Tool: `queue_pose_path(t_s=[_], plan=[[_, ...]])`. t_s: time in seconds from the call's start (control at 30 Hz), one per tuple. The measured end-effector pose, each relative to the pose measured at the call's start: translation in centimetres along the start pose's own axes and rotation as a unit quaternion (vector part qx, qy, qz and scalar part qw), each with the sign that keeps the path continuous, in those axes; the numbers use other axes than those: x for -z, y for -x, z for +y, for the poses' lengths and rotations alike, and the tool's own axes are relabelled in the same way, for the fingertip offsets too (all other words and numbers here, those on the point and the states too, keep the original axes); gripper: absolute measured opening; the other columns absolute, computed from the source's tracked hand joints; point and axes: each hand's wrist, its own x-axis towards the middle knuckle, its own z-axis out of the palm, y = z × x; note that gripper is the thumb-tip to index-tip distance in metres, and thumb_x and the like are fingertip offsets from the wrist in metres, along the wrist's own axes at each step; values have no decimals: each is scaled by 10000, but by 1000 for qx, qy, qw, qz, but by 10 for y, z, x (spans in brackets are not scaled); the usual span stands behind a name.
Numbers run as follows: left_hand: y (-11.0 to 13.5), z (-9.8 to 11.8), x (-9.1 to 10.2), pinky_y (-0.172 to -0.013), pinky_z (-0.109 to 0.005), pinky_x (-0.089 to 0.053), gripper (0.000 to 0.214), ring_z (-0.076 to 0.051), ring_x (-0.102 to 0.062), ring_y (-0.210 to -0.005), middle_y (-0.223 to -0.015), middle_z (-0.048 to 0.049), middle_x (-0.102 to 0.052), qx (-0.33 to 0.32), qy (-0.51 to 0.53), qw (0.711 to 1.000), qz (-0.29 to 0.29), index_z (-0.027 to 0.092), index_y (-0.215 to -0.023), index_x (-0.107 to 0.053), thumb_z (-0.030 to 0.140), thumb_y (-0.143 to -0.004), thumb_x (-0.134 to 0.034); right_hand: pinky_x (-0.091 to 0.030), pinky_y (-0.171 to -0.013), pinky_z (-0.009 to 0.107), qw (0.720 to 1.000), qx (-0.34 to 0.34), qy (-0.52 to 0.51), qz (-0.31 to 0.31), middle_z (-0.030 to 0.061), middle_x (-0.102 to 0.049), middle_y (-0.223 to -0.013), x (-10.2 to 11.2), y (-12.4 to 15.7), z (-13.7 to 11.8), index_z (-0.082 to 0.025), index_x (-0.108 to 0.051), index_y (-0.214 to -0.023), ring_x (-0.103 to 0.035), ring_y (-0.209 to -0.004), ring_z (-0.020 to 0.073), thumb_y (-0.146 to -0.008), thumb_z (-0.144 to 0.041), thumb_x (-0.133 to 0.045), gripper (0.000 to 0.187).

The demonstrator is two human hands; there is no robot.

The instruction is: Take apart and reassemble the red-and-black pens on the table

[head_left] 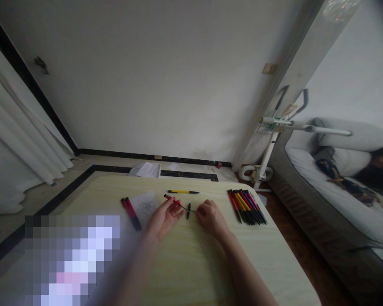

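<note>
My left hand (164, 218) rests on the pale wooden table (191, 263) and pinches a red pen barrel (171, 199) whose thin refill sticks out toward the right. My right hand (210, 216) is closed, its fingertips at the other end of that refill (185, 208). A short black pen piece (188, 211) lies between the two hands. A yellow pen (182, 192) lies just beyond them. Two red and black pens (130, 213) lie to the left beside a small paper (146, 205).
A row of several red, yellow, blue and black pens (247, 206) lies at the table's right. A blurred patch covers the near left. A white stand (268, 157) and a bed with a person on it (379, 170) are at the right.
</note>
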Motion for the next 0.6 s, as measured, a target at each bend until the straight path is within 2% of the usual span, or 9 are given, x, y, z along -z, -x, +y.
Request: queue_pose_path(t_s=[0.17,0.37,0.6], plan=[[-1,-1,2,-780,-366,-474,49,-146,-629,-703,-769,-54,-656,-3,2,1000,-8,127,-796,-579,136,-770,-538,-368,-691,230,999,-16,51,-11,48,-570,-715,-2,-1,1,-170,-627,-668,-511,-751,154,-729,-144,-513,132],[-3,-2,5,-783,-372,-472,68,-150,-628,-703,-773,-60,-658,-6,-1,1000,-15,122,-815,-587,150,-767,-547,-356,-660,247,992,-46,108,-51,62,-601,-718,0,-4,-8,-164,-613,-685,-531,-717,167,-698,-143,-529,88],[-3,-1,5,-748,-326,-487,63,-147,-628,-714,-765,-61,-658,-29,-1,999,-14,126,-811,-587,140,-762,-550,-366,-670,248,987,-62,114,-95,84,-623,-735,8,1,-15,-147,-611,-714,-565,-728,173,-713,-139,-506,106]])
